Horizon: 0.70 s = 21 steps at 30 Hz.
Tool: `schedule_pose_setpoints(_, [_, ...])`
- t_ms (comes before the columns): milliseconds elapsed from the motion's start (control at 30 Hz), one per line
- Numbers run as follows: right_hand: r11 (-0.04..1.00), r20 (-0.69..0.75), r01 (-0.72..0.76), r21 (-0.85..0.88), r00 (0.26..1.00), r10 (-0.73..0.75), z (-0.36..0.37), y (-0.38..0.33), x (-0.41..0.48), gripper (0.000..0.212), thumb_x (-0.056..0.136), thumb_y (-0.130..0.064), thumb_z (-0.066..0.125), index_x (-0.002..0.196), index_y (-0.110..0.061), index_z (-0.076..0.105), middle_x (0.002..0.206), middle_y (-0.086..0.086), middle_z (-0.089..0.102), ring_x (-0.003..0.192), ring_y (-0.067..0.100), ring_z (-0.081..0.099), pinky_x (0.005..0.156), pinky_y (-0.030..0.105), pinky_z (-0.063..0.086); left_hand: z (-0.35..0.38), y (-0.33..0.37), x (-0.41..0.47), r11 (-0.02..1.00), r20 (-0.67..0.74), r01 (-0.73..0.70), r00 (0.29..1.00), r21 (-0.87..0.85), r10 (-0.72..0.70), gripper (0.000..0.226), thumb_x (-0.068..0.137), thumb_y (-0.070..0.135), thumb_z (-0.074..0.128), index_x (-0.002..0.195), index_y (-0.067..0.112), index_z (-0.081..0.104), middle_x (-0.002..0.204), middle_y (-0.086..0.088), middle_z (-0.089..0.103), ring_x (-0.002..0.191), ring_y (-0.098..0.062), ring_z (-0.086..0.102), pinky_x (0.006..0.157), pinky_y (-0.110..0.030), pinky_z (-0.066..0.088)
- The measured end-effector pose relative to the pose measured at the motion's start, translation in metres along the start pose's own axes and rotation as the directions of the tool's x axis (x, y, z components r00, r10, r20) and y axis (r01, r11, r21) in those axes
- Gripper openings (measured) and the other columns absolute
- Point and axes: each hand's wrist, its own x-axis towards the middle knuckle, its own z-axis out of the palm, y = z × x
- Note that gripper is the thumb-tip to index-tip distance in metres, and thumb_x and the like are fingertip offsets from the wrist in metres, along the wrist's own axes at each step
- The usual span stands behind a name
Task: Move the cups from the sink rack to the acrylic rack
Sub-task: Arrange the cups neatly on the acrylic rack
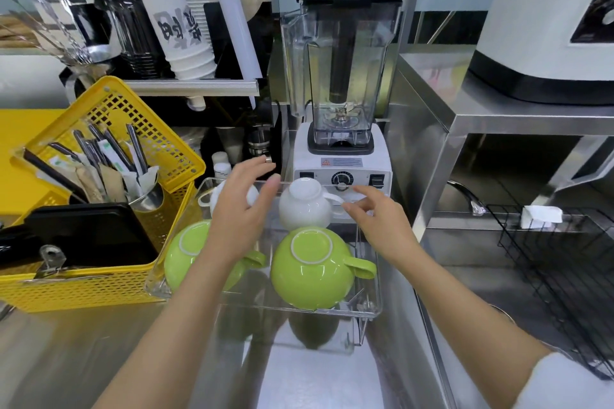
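1. Four cups sat upside down in the acrylic rack [368,279]: two green cups [309,271] in front, two white cups [304,204] behind.
2. Step looked like final placement, nearly done; the sink rack [564,276] at right showed no cups.
3. Right hand [382,226] was open, empty, fingers just beside the rear-right white cup's handle.
4. Left hand [241,212] was open, spread over the rear-left white cup; contact unclear.
5. Next move probably called for withdrawing both hands off the bench [83,359].
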Motion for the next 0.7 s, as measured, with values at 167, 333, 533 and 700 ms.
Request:
schedule_pose_setpoints(167, [0.997,-0.108,0.057,0.058,0.993,-0.05,-0.016,-0.013,0.004,0.024,0.09,-0.02,0.055,0.111,-0.011,0.063,0.09,-0.003,0.06,0.085,0.016,0.056,0.07,0.016,0.04,-0.044,0.007,-0.007,0.995,-0.089,0.1,0.991,0.028,-0.097,0.023,0.088,0.036,0.049,0.105,0.026,0.062,0.105,0.007,0.062,0.101,-0.003,0.055,0.083,-0.017,0.043])
schedule_pose_setpoints(333, [0.977,-0.137,0.177,0.12,0.977,-0.161,-0.025,-0.032,0.008,0.017,0.089,-0.015,0.056,0.1,-0.01,0.068,0.088,-0.002,0.065,0.078,0.012,0.057,0.071,0.017,0.042,-0.079,-0.018,-0.025,0.967,-0.046,0.187,0.982,0.175,-0.182,0.012,0.087,0.034,0.054,0.095,0.038,0.061,0.099,0.018,0.063,0.084,0.014,0.056,0.074,-0.015,0.042])
schedule_pose_setpoints(533, [0.882,0.01,0.442,-0.163,0.895,-0.447,-0.001,-0.062,-0.024,0.02,0.085,-0.023,0.055,0.086,-0.011,0.071,0.079,-0.005,0.066,0.076,0.012,0.056,0.078,0.038,0.045,-0.093,-0.047,-0.046,0.947,0.026,0.229,0.97,0.227,-0.241,0.041,0.079,0.051,0.05,0.109,0.026,0.062,0.106,0.008,0.063,0.098,-0.006,0.056,0.086,-0.027,0.043])
schedule_pose_setpoints(700, [0.695,0.324,0.582,-0.422,0.813,-0.484,0.027,-0.1,-0.039,0.033,0.083,-0.032,0.045,0.078,-0.013,0.071,0.079,0.009,0.07,0.078,0.034,0.061,0.073,0.045,0.048,-0.094,-0.06,-0.043,0.968,0.294,0.089,0.943,0.235,-0.158,0.059,0.069,0.062,0.051,0.123,0.037,0.046,0.118,0.023,0.045,0.114,0.001,0.038,0.1,-0.013,0.024])
